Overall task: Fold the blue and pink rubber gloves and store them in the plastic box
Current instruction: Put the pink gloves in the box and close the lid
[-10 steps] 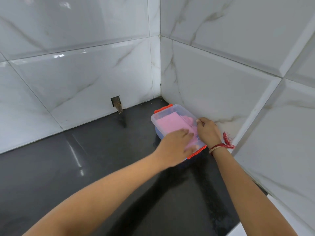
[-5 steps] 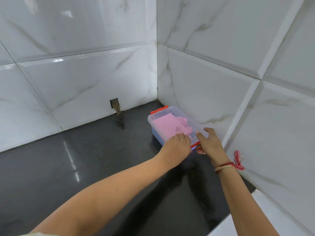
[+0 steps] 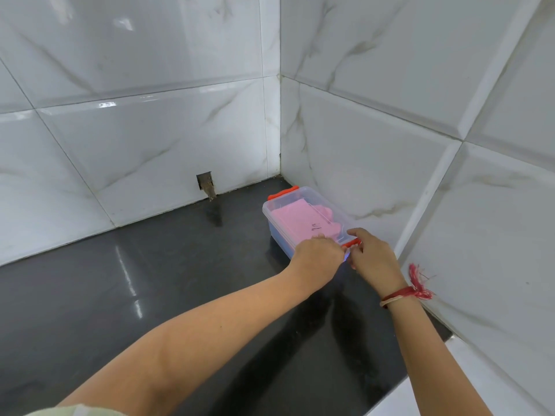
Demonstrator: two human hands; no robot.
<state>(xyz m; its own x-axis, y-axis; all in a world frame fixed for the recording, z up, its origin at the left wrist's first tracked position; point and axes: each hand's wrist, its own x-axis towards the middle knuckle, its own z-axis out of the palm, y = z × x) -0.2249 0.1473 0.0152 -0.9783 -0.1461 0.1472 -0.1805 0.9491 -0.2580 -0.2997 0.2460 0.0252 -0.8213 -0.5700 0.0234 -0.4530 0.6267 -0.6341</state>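
A clear plastic box (image 3: 271, 210) with orange clips stands on the black counter in the corner by the right wall. A clear lid covers it. The folded pink glove (image 3: 295, 220) shows through the lid, and blue shows through the box's lower wall. My left hand (image 3: 318, 253) rests on the near end of the box, fingers curled over the lid edge. My right hand (image 3: 374, 256) is beside it, with its fingers on the near orange clip (image 3: 353, 243).
The glossy black counter (image 3: 150, 280) runs left and toward me. White marble tiles form walls behind and to the right. A small notch (image 3: 205, 184) is cut in the back wall at counter level. A red thread band circles my right wrist.
Both hands slid from the top of the lid back to the box's near end. My right hand moved onto the near orange clip. The camera view shifted slightly.
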